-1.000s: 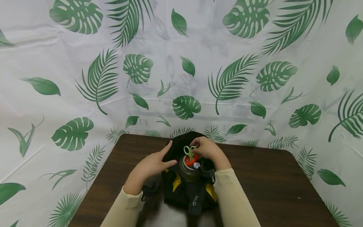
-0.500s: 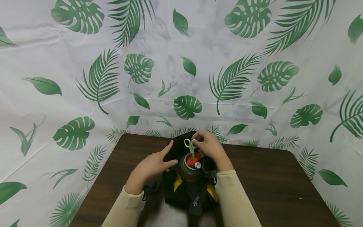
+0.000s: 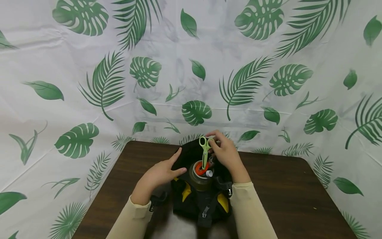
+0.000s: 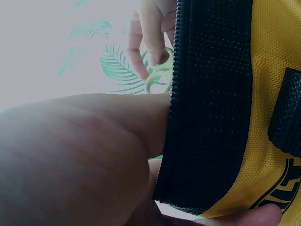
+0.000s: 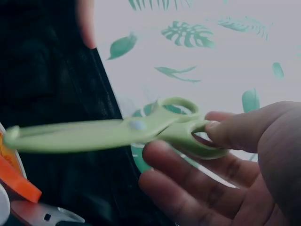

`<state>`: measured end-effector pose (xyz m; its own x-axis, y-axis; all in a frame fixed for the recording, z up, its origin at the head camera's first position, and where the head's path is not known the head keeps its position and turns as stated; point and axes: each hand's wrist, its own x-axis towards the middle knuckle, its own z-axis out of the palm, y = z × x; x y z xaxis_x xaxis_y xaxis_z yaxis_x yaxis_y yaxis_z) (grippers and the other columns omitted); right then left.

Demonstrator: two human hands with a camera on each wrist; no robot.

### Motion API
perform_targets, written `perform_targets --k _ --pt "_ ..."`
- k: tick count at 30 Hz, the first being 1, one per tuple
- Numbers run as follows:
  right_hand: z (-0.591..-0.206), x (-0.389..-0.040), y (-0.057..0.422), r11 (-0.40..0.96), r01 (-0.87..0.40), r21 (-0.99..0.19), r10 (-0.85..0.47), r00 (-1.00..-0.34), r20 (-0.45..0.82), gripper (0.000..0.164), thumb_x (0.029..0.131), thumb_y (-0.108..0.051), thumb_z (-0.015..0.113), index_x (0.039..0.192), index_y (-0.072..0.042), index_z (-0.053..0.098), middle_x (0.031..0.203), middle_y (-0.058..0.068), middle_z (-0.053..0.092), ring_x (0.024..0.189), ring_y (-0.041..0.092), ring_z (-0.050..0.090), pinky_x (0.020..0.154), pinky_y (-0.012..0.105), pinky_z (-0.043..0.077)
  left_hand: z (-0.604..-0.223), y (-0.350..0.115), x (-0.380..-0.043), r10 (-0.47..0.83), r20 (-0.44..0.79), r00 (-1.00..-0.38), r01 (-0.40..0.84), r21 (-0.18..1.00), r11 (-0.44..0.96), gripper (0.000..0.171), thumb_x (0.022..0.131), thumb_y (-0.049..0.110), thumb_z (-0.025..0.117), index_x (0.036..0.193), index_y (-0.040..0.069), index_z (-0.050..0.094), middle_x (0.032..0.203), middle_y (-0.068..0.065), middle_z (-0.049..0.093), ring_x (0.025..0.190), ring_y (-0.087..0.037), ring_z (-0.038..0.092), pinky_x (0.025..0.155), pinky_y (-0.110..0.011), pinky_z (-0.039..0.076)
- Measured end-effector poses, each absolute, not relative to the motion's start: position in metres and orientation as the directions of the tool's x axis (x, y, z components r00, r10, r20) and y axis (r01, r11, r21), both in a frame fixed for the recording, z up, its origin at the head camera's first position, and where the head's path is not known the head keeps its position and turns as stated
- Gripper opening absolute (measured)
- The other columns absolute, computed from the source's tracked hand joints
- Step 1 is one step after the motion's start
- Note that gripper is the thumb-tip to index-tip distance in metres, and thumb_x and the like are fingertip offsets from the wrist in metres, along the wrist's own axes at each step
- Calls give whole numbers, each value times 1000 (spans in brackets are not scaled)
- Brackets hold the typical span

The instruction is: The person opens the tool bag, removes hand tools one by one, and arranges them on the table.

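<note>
Light green scissors hang blades down, one handle loop pinched between the thumb and fingers of my right hand. In the right wrist view their blades lie together, pointing left. Below the tips, an orange ring-shaped object lies in the hollow of a roll of tape in the bag mouth. My left hand grips the side of the black and yellow tool bag, thumb toward the opening. The left wrist view shows the zippered edge between its thumb and a finger on the yellow outside.
Beside the orange object sits a small white-capped item. A metal tool end shows near it in the right wrist view. The bag stands on a dark brown wooden table, before a leaf-patterned white cloth.
My right hand has risen with the scissors, lifting them higher out of the bag mouth, so more of the blades shows. The left hand keeps its place on the bag.
</note>
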<state>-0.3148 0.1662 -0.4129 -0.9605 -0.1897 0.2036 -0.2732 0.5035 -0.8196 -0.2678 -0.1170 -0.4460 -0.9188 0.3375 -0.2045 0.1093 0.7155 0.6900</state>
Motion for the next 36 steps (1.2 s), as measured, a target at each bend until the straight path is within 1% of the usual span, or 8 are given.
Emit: perform_targets --k 5,11,15,20,24,28,33,36 --pt "-412 -309 177 496 -310 -811 -170 -951 260 24 115 -28 58 135 -23 71 117 14 72 89 27 78 81 55 66 -446 -117 -267 342 -195 -919 117 693 711 91 105 62 64 176 42 10 171 -16 46 148 -44 57 119 -68 44" --pt "-404 -298 196 508 -347 -788 -139 -936 323 26 116 -31 56 136 -21 69 123 13 70 89 25 77 78 41 67 -444 -117 -267 352 -189 -917 128 696 707 91 106 62 64 176 42 9 172 -16 45 148 -43 57 120 -68 44" --pt "-401 -289 210 518 -355 -779 -77 -926 370 28 117 -36 53 139 -23 66 125 10 67 75 24 72 67 39 65 -443 -117 -268 370 -185 -911 153 681 716 91 106 60 64 176 39 9 173 -15 44 148 -42 57 121 -67 44" --pt "-405 -275 230 517 -366 -774 -11 -907 422 30 117 -39 52 137 -23 66 120 7 65 58 20 57 51 35 52 -446 -117 -268 407 -172 -897 205 655 728 90 108 58 62 177 39 8 174 -11 43 148 -39 58 122 -64 43" --pt "-414 -266 250 546 -360 -757 13 -900 437 28 117 -36 54 133 -21 71 126 7 69 62 15 55 47 34 44 -446 -117 -268 416 -164 -894 220 649 729 91 108 58 63 176 41 6 173 -10 45 146 -38 60 122 -63 44" --pt "-423 -260 274 540 -349 -766 6 -908 419 30 115 -34 59 139 -20 70 126 9 70 76 11 65 56 31 50 -446 -116 -269 416 -165 -894 216 656 723 93 107 59 63 176 41 4 174 -10 44 147 -38 59 123 -63 43" --pt "-439 -254 305 352 -359 -864 -214 -930 299 45 109 -12 68 152 -6 57 114 12 57 85 14 71 76 29 63 -448 -115 -269 449 -156 -880 239 671 702 96 107 61 62 176 39 -1 175 -9 41 149 -34 58 124 -60 43" --pt "-449 -255 314 226 -309 -924 -248 -935 252 54 106 -4 70 157 -2 50 116 8 58 92 10 71 81 27 64 -449 -115 -270 471 -148 -870 261 672 693 97 108 61 61 176 37 -4 175 -9 39 150 -33 57 125 -59 42"
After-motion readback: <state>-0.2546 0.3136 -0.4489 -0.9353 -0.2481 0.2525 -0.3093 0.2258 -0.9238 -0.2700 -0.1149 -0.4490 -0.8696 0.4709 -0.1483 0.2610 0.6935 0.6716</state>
